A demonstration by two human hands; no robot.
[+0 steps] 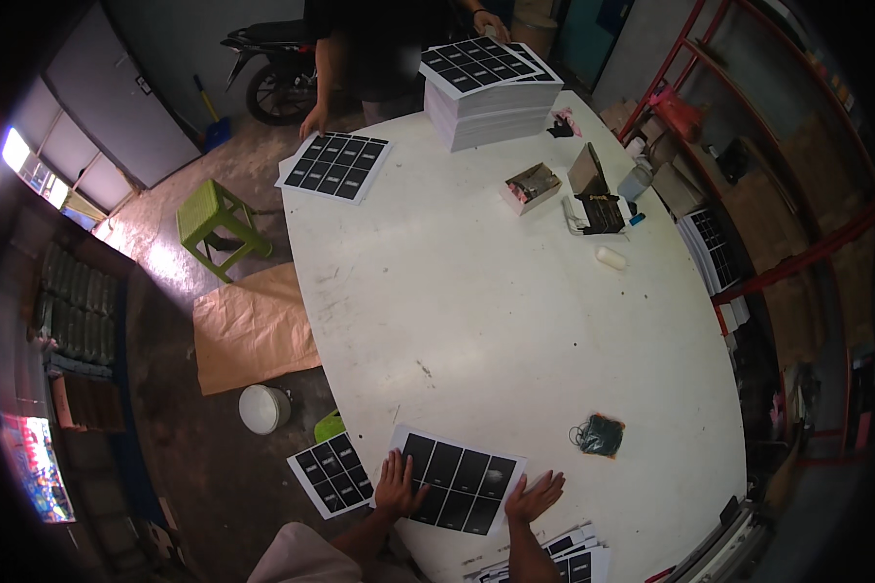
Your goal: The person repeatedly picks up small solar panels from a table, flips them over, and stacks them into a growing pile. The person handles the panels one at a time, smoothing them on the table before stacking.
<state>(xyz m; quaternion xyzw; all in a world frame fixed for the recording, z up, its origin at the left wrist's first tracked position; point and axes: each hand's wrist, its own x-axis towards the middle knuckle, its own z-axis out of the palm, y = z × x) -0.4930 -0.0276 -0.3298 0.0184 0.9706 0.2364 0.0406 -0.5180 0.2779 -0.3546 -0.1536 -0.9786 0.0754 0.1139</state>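
Observation:
A white printed sheet (454, 482) with black rectangles in a grid lies on the near end of the white table (476, 321). My left hand (400, 484) rests flat on its left edge, fingers stretched out. At its right edge is my right hand (535, 497), palm down with fingers spread; part of it lies past the paper. To the left, a similar sheet (332, 474) sits beyond the table edge, beside a partly hidden green stool (330, 426). More printed sheets (581, 564) lie in a loose pile near my right forearm.
Across the table, a person (374, 58) touches a sheet (338, 167) and a tall paper stack (491, 117). Small open boxes (531, 188), a whitish bottle (611, 257) and a dark square packet (601, 435) lie rightward. Red shelving (797, 267) stands right; a green stool (219, 222) and white bucket (262, 409), left.

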